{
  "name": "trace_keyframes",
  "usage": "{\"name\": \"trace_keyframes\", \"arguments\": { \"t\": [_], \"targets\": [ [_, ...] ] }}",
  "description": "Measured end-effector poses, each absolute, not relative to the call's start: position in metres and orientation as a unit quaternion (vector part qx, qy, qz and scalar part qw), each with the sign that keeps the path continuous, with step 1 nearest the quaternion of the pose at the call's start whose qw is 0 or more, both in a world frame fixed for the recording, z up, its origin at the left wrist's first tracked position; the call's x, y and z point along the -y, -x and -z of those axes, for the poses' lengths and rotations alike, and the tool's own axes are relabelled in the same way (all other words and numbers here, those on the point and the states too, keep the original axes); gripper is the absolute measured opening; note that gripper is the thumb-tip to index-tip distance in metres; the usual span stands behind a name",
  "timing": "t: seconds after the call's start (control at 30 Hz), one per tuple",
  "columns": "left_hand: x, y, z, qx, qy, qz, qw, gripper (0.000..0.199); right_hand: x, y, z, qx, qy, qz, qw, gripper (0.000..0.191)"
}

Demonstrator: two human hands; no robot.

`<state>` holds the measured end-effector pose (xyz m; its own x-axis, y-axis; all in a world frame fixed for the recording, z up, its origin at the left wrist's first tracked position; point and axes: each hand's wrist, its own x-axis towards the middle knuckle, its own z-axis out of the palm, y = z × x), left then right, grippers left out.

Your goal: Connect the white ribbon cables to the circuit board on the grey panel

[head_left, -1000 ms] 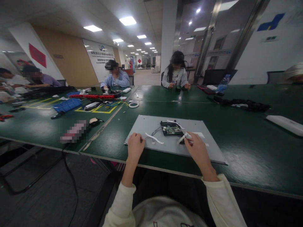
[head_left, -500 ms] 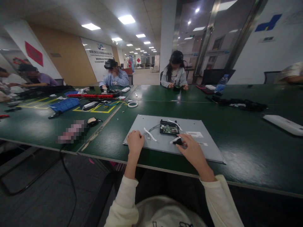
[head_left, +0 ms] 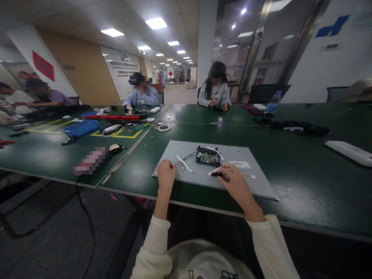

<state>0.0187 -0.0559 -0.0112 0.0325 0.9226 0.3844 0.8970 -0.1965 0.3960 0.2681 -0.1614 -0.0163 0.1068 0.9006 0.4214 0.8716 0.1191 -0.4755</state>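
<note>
Left hand (head_left: 166,169) curled, grip could not be told | right hand (head_left: 234,178) pinched black piece (head_left: 216,174) | circuit board (head_left: 207,157) lay at its 10 o'clock

a thin grey rectangular panel (head_left: 199,178) is laid flat on the counter (head_left: 186,133), its front edge turned toward the wearer; two white labels (head_left: 240,164) are seen on its right part. near its middle a black frame (head_left: 198,159) is set, by which a green circuit board (head_left: 207,158) is held. grey cables (head_left: 190,155) are led out leftward from it. a curved white strip (head_left: 185,164) is laid left of the frame. a small black piece (head_left: 216,174) is pinched in the right hand (head_left: 227,174), just above the panel's front part.
</note>
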Motion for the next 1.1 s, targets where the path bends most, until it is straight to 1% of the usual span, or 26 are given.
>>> {"name": "trace_keyframes", "arguments": {
  "t": [0.13,0.23,0.33,0.4,0.53,0.6,0.7,0.93,1.1],
  "targets": [
    [0.056,-0.018,0.009,-0.640,-0.716,-0.278,0.018,0.012,0.162,-0.268,0.015,0.670,0.664,-0.026,0.333,0.021],
    [0.063,-0.020,0.005,-0.650,-0.709,-0.275,-0.007,0.010,0.163,-0.267,0.013,0.669,0.663,-0.033,0.335,0.020],
    [0.076,-0.024,0.000,-0.645,-0.701,-0.300,-0.046,0.017,0.164,-0.266,0.012,0.666,0.659,-0.043,0.347,0.020],
    [0.085,-0.031,-0.003,-0.616,-0.720,-0.317,-0.052,0.023,0.164,-0.266,0.012,0.659,0.659,-0.046,0.360,0.020],
    [0.097,-0.059,-0.010,-0.490,-0.809,-0.324,0.000,0.031,0.162,-0.269,0.014,0.627,0.676,-0.027,0.386,0.021],
    [0.098,-0.078,-0.012,-0.434,-0.845,-0.313,0.014,0.036,0.161,-0.272,0.016,0.608,0.685,-0.011,0.401,0.021],
    [0.094,-0.106,-0.013,-0.406,-0.869,-0.281,0.016,0.037,0.159,-0.277,0.020,0.589,0.694,0.008,0.414,0.023],
    [0.076,-0.131,0.004,-0.363,-0.902,-0.235,0.010,0.035,0.157,-0.282,0.027,0.602,0.699,0.034,0.385,0.025],
    [0.077,-0.126,0.010,-0.369,-0.900,-0.229,0.009,0.038,0.158,-0.280,0.026,0.638,0.680,0.009,0.361,0.025]
  ]
}}
